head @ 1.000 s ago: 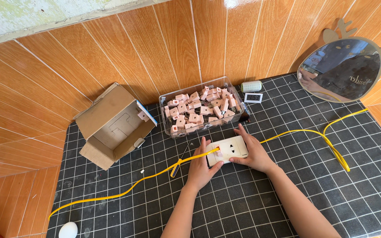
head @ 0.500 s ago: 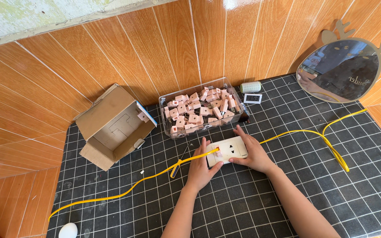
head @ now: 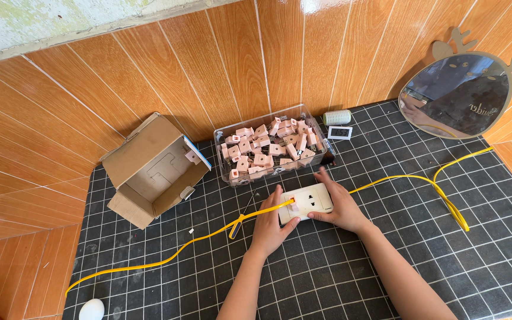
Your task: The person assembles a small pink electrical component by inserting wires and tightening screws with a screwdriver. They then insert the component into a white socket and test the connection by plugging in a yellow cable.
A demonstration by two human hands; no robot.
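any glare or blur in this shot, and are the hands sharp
Head view: bright glare patch on the glossy orange wall tiles at top; mirror shows dim reflections. Left hand, right hand and the white socket plate look sharp, shadows soft. Tile lines bow near the edges, wide-lens distortion.

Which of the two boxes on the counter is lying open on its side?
The brown cardboard box at left; the clear plastic box stands upright, full of pink pieces.

Open cardboard box (head: 155,169), round mirror (head: 460,95), white egg-shaped object (head: 92,310)
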